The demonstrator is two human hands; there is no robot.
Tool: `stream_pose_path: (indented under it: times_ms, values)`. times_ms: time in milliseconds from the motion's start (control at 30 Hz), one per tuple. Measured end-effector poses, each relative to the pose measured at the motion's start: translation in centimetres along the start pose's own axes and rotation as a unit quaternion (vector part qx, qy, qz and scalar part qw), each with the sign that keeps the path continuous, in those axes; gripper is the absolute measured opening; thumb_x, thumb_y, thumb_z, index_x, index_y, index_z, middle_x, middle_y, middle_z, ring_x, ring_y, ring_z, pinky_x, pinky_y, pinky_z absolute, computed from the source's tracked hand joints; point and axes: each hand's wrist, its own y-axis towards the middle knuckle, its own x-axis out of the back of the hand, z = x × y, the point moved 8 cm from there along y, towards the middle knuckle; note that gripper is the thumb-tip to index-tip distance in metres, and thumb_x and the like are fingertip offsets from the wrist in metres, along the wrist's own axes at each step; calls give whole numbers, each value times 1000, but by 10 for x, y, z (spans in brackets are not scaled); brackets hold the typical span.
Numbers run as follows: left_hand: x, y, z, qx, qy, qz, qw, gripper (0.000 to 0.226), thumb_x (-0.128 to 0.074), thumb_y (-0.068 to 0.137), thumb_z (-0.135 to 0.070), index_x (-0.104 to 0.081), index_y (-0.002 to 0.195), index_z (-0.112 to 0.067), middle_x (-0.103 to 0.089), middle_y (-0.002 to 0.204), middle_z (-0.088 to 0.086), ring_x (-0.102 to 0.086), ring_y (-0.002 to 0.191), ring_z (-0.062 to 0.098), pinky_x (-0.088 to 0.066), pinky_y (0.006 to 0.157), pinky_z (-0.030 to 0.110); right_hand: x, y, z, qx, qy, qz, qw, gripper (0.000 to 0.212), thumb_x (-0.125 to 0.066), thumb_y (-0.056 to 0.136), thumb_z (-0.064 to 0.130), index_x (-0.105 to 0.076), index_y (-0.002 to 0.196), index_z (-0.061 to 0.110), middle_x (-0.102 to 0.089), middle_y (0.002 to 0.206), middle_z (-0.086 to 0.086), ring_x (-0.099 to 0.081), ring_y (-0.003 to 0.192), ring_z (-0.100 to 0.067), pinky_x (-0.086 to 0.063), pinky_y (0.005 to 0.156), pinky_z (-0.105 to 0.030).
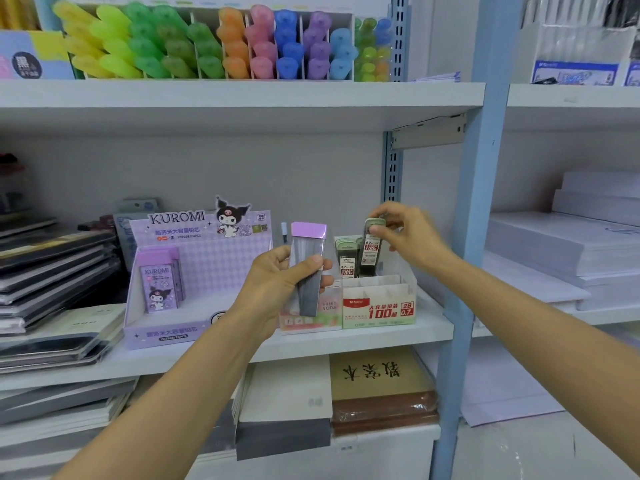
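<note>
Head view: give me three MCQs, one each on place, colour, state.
1. Where is the right hand?
A. above the 2B 0.7 lead box
B. up at the highlighters
C. down at the notebooks

2. What colour is the cap of the lead case in the left hand?
A. green
B. purple
C. orange

3. What is the right hand doing?
A. hanging open
B. pressing flat on the shelf
C. pinching a green-capped lead case

Answers:
1 A: it is right above that box.
2 B: the cap at the case's top is purple.
3 C: thumb and fingers pinch its top end.
</note>
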Motion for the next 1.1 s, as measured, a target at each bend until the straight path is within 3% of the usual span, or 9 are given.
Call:
stream_pose_path:
  times_ms: [200,367,533,633,733,833,933,1033,1100]
  values:
    - [2,-2,1,7,0,13,1000,30,-72,80,-16,-64,108,-11,-76,95,6,-74,80,21,-58,62,27,-11,5,-6,12,-5,27,1000,19,-70,85,8,-66,99,21,-67,91,2,-67,81,-14,-58,70,-25]
    - [2,-2,1,9,-9,17,1000,27,-74,76,-16,-66,102,-10,-76,93,8,-74,77,21,-57,60,25,-19,6,-9,41,-148,17,988,8,-71,85,17,-71,93,17,-56,105,5,-53,98,-12,-45,87,-28]
    - [3,-4,2,11,-4,16,1000,24,-73,78,-14,-67,100,-8,-76,91,9,-74,73,21,-57,58,25,-10,4,9,23,-20,-22,999,16,-61,92,29,-71,101,21,-65,103,1,-58,87,-9,-45,79,-24]
    - [0,-5,1,9,9,20,1000,26,-74,77,-16,-67,101,-9,-76,89,8,-73,70,19,-57,57,25,-27,-4,40,-6,251,102,962,29,-61,91,37,-64,116,25,-69,111,1,-65,79,-12,-50,66,-24]
    - [-6,-7,-3,13,13,40,999,42,-75,69,-28,-67,106,-9,-75,84,8,-72,70,19,-57,59,26,-50,-17,72,24,327,277,903,40,-59,92,23,-55,132,22,-61,129,4,-63,109,-19,-56,87,-34]
    - [-9,-11,-7,25,-20,73,997,50,-74,69,-31,-65,111,-6,-72,79,8,-69,66,17,-56,60,27,-57,-26,87,31,387,348,853,42,-54,91,10,-54,132,15,-60,131,-1,-57,120,-21,-49,96,-32]
    - [-5,-12,-12,18,-39,77,996,51,-73,70,-37,-67,111,-7,-74,91,9,-72,76,20,-59,69,30,-53,-22,85,15,353,295,888,31,-61,89,24,-65,119,19,-67,116,0,-61,108,-19,-50,93,-27]
    - [0,-16,-20,-27,43,82,995,57,-74,67,-45,-67,113,-12,-73,107,4,-71,98,20,-57,85,33,-45,-17,82,-11,298,189,936,23,-68,80,36,-73,95,20,-66,86,-4,-52,68,-16,-46,64,-20]
    - [5,-19,-22,-57,101,72,991,47,-74,73,-34,-66,115,-14,-74,105,0,-72,94,20,-58,82,31,-45,-16,84,-28,301,138,943,20,-73,74,38,-72,81,19,-65,78,-9,-42,59,-24,-37,55,-26]
